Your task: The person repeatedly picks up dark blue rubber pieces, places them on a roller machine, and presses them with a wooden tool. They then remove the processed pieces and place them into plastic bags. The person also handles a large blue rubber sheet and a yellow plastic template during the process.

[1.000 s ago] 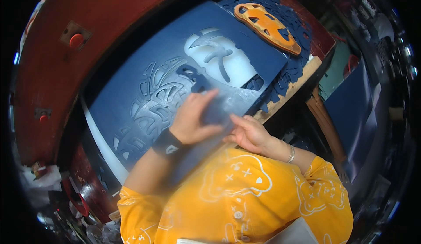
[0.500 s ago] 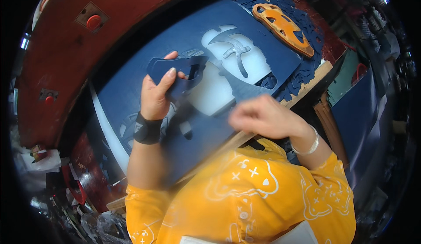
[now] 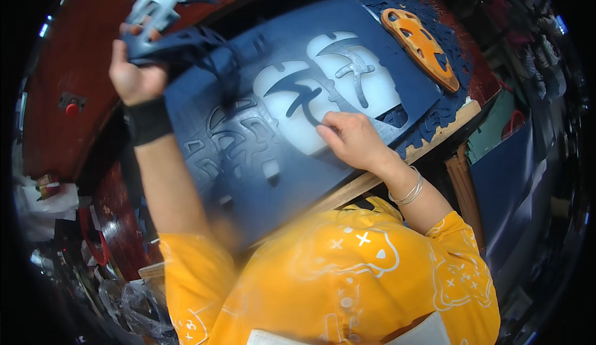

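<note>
My left hand is raised at the upper left, closed around floppy dark blue cut-out pieces with openings in them; some look pale from glare and motion blurs them. Below lies a dark blue sheet with sole-shaped cutouts that show a white surface. Inside the middle cutout is a curved dark blue strip. My right hand has its fingers pinched together at that strip's lower end. A similar curved strip lies in the cutout farther right. Cut outlines mark the sheet's left part.
An orange sole-shaped cutting die rests at the sheet's far right, beside a heap of blue scraps. A wooden edge runs along the near side. The red machine body with a red button stands at the left.
My left hand has swung up and left with the blue pieces, baring the middle cutout and its strip. My right hand has moved slightly up to that strip. The view has shifted a little.
</note>
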Action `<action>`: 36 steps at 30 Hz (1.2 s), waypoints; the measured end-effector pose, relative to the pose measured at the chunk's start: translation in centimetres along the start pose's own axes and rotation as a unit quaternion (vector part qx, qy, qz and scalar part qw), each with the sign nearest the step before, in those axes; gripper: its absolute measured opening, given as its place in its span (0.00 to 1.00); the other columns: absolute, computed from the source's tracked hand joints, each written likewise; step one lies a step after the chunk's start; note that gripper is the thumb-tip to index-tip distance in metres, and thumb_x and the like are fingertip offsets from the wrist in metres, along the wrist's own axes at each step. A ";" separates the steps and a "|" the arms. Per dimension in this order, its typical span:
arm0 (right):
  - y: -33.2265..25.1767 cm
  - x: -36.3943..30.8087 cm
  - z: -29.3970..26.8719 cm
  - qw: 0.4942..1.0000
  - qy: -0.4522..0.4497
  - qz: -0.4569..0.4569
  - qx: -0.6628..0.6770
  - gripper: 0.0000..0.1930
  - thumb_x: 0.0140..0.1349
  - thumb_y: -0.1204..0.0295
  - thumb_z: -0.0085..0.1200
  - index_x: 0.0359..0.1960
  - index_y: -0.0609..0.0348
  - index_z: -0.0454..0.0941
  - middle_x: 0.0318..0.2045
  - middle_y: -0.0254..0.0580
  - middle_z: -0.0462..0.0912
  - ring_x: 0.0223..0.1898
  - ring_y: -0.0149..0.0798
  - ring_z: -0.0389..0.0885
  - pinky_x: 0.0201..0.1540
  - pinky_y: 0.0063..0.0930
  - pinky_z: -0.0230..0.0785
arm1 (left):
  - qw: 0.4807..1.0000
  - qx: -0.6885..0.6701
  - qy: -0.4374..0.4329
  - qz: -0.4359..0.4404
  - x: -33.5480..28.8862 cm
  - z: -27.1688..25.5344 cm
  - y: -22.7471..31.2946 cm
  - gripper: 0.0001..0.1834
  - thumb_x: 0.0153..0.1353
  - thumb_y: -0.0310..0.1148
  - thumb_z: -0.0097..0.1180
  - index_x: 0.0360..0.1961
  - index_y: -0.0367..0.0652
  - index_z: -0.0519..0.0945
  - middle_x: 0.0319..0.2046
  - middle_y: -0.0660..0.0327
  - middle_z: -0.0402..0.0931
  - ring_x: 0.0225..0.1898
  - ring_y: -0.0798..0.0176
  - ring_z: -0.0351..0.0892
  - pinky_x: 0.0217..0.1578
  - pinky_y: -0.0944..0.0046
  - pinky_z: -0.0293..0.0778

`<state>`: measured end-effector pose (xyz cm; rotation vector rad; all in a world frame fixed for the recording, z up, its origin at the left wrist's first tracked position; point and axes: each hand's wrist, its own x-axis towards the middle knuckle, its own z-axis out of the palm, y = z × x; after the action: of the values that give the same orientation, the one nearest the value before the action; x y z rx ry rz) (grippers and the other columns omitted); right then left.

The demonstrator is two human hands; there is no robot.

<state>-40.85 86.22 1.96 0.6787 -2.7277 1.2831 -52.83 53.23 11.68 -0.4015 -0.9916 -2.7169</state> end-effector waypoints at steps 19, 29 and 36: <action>-3.8 -7.5 4.9 0.745 -0.290 0.361 0.480 0.20 0.73 0.57 0.38 0.58 0.51 0.74 0.23 0.28 0.73 0.24 0.25 0.70 0.28 0.19 0.63 | 0.866 0.447 -0.173 -0.141 -17.6 -0.6 -3.5 0.22 0.62 0.35 0.58 0.55 0.40 0.72 0.31 0.61 0.77 0.28 0.63 0.77 0.29 0.64 0.76; -10.6 2.0 6.3 0.971 -0.176 0.089 0.132 0.25 0.60 0.49 0.54 0.29 0.64 0.82 0.23 0.55 0.81 0.30 0.56 0.82 0.37 0.43 0.74 | 0.938 0.292 -0.007 -0.189 -16.2 -0.8 -2.3 0.22 0.68 0.34 0.50 0.60 0.38 0.67 0.29 0.60 0.77 0.21 0.68 0.74 0.23 0.72 0.74; -7.1 -0.5 7.7 0.969 -0.218 0.100 0.057 0.17 0.62 0.63 0.50 0.24 0.65 0.79 0.22 0.59 0.78 0.29 0.62 0.77 0.36 0.47 0.71 | 0.979 0.196 0.063 0.007 -5.1 -3.9 8.2 0.19 0.74 0.41 0.33 0.60 0.44 0.66 0.43 0.54 0.77 0.39 0.61 0.78 0.36 0.69 0.76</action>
<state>-36.46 76.68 1.95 0.7990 -3.1614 1.4977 -46.36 45.15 12.03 -0.1588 -1.4362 -2.4159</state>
